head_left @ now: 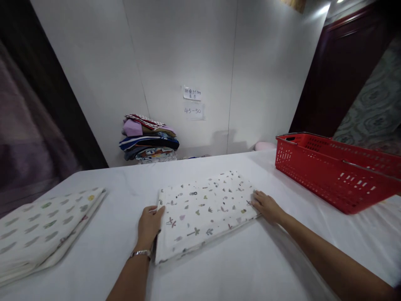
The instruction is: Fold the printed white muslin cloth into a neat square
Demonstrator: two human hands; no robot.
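A folded white cloth (206, 209) printed with small plants and animals lies flat on the white-covered table. At its left edge is my left hand (149, 228), closed on the side with the thumb over the top; the other fingers are partly hidden. My right hand (266, 205) rests on the opposite edge, fingers stretched out and lying flat against the fabric. Farther left lies a second folded cloth (46, 228), cream with grey-green leaf-like prints, apart from both hands.
To the right a red plastic basket (319, 171) with metal handles stands on the table (225, 276). A pile of folded fabrics (148, 140) sits beyond the far edge, against the white wall. Two paper notes (192, 110) are stuck to that wall. A dark curtain hangs at left.
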